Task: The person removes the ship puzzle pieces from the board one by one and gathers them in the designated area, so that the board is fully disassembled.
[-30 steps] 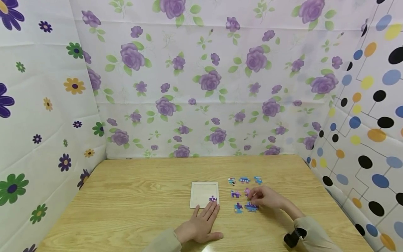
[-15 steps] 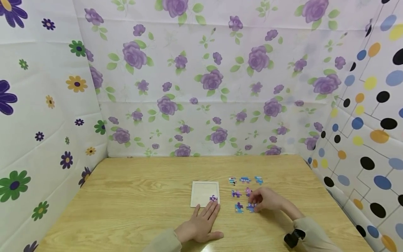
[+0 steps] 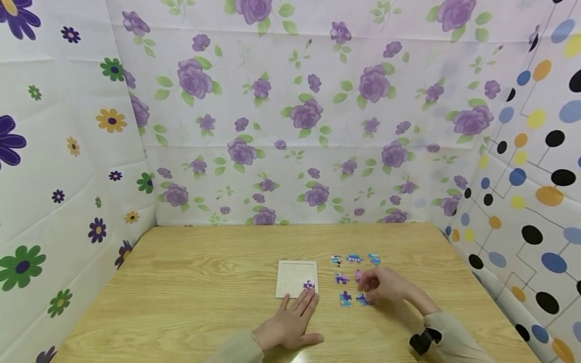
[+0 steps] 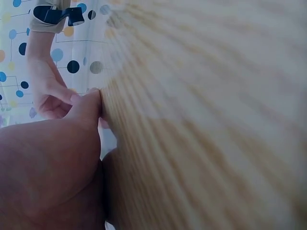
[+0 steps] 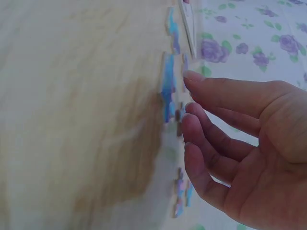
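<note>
Head view: the left hand [image 3: 290,325] is being rested flat, fingers released, just below the puzzle tray [image 3: 296,279]; the right hand [image 3: 386,285] is being held over loose puzzle pieces [image 3: 346,298] right of the tray. Right wrist view: fingers [image 5: 216,93] are being kept relaxed, grasping nothing, a blue piece [image 5: 168,86] lying just beyond the fingertips.

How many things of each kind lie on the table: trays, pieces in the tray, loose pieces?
Tray: 1
Piece in tray: 1
Loose pieces in sight: 7; the right hand may hide more
Total: 9
</note>
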Tool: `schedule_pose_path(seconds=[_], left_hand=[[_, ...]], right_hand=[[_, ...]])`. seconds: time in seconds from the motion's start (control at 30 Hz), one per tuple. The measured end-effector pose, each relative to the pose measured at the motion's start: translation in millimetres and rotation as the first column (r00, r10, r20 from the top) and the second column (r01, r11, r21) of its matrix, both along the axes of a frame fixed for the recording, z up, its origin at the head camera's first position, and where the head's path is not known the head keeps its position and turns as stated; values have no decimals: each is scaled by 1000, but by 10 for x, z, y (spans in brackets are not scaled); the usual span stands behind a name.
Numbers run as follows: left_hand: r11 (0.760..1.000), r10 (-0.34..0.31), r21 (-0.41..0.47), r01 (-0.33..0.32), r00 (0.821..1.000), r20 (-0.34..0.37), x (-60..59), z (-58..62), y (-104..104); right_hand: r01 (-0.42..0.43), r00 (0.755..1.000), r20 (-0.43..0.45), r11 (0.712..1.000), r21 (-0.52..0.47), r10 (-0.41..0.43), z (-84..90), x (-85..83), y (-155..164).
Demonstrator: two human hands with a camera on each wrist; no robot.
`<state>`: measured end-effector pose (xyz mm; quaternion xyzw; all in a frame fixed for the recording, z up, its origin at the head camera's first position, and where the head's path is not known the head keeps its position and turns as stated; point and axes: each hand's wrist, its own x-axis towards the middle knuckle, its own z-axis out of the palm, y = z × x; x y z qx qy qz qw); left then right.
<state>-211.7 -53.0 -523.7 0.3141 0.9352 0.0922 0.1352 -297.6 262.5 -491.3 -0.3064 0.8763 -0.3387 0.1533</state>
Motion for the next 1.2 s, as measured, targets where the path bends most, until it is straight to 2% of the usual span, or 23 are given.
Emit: schedule_pose_path(seconds=[0.13,0.33,0.53,0.67,0.77,0.97,1.2], left_hand=[[999,6,-38,-6,1000,9,46,113,16],[998,4,-62,-5,1000,-10,92,208,36],[996,18,-83,-21,999,-42,107,216,45],[995,26,-95,-30,999,-47,105,206,48],[996,23,-89,-26,999,-35,83,167,44],[998,26,-62,-29,998,-54,38,64,36],[996,28,-88,-33,998,-53,106,186,43]], right_hand=[[-22,998,-62,1000,20,23,37,-33,-96],[-69,995,-77,998,-2,68,83,-68,-281],[-75,995,-70,997,12,76,67,-115,-413],[-80,992,-99,996,31,83,60,-155,-500],[-82,989,-122,996,47,87,64,-178,-574],[-119,988,-96,992,31,121,75,-195,-724],[-131,984,-118,990,50,136,80,-177,-855]])
